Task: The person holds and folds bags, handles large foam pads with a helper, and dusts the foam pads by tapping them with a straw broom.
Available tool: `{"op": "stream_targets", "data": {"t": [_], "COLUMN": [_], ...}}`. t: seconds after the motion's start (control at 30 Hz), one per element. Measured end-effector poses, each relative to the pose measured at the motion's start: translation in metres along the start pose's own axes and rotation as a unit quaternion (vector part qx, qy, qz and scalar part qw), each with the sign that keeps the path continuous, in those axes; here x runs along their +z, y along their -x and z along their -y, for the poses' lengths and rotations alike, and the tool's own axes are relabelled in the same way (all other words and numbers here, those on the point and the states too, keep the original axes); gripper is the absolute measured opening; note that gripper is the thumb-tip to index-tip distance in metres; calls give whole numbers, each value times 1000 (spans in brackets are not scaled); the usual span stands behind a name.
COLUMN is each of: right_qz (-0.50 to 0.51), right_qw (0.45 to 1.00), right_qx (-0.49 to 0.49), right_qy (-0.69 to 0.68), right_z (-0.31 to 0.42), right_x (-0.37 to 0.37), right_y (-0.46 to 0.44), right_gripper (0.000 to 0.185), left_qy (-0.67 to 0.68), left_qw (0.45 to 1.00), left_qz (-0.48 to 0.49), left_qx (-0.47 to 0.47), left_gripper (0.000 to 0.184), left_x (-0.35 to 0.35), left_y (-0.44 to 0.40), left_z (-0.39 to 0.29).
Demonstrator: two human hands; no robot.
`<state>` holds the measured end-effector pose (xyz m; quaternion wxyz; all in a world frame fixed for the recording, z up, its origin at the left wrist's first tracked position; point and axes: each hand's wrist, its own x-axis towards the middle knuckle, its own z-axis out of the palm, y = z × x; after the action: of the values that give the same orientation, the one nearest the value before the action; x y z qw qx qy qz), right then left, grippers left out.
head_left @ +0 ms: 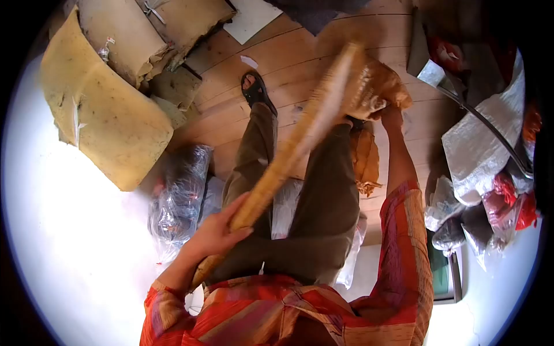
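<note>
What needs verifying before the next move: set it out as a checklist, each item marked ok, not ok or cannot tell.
1. Left hand closed around the stick: ok.
2. Right hand holding the brown bag: ok, at its lower edge.
3. Stick's far end apart from the bag: cannot tell; it overlaps the bag in view and is blurred.
4. Bag's contents known: cannot tell; nothing inside shows.
5. Left foot on the wooden floor: ok, in a dark sandal.
6. Right foot's footing: cannot tell; it is mostly hidden.
</note>
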<state>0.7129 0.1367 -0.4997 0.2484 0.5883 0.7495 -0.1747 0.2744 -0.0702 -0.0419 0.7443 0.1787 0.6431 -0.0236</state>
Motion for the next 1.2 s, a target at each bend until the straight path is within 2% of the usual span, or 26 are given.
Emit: {"op": "stream_targets", "data": {"t": [0.03,0.07,0.1,0.13,0.2,0.23,0.27,0.3,0.37,0.4,0.47,0.53,0.6,0.67,0.73,0.8,0.83,0.9,0.97,1.03,1.1,1.13,1.17,1.2], "right_qz": [1,101,117,131,123,125,76,78,125,130,171,155,121,59,187,259,259,279,256,240,230,225,223,223], "right_qw": [1000,994,993,990,992,992,992,993,981,983,976,941,920,920,850,811,813,757,751,740,794,794,765,735], "right_qx": [-1,-42,-20,4,-5,-15,-91,-83,-90,-13,-52,2,-25,-29,73,97,96,121,136,146,159,162,206,250], "right_qy": [-8,11,-22,-54,-31,-4,-40,-41,-121,-131,-123,-300,-372,-386,-488,-516,-512,-578,-593,-611,-539,-541,-567,-590], "right_z": [2,-1,4,11,-2,-9,-42,-50,-61,-17,-9,25,52,84,107,115,114,110,91,68,51,47,43,40], "right_x": [1,-9,-30,-55,-57,-55,-11,-5,-3,-57,-40,-67,-90,-114,-143,-141,-142,-142,-122,-114,-116,-118,-129,-137], "right_y": [-8,-11,-5,3,0,1,-4,-2,7,28,45,76,105,141,168,193,203,223,238,251,247,243,242,245], "right_gripper": [27,28,28,28,28,28,25,25,22,20,20,21,23,24,23,24,24,24,24,24,24,24,23,22], "left_qy": [-4,-18,-33,-38,193,187,218,249,267,288,244,174,95,115,141,159,240,289,317,322,288,263,262,216], "left_qw": [1000,999,994,994,979,980,976,968,962,953,964,981,994,992,984,968,959,954,945,945,956,963,963,975], "left_qz": [-5,43,90,89,38,41,29,15,-14,-48,-61,-76,-33,43,105,195,152,78,57,-29,-45,-59,-55,-48], "left_qx": [-5,-28,-51,-53,49,52,8,-36,-62,-85,-82,-51,30,22,4,15,-6,-35,-56,-46,-36,-27,-28,14], "left_gripper": [76,74,72,72,67,67,66,65,65,66,66,65,64,63,58,57,51,51,54,58,59,61,61,62], "left_x": [4,8,14,26,48,46,41,36,21,12,-8,-22,-19,-6,11,15,20,0,-43,-64,-70,-72,-69,-58], "left_y": [-15,-32,-41,-53,-91,-89,-80,-70,-43,-29,-6,2,-1,-21,-58,-118,-129,-100,-70,-15,25,31,28,23], "left_z": [-20,-40,-52,-37,13,19,28,36,33,26,5,-10,-54,-123,-170,-167,-154,-148,-85,-68,-70,-73,-78,-89]}}
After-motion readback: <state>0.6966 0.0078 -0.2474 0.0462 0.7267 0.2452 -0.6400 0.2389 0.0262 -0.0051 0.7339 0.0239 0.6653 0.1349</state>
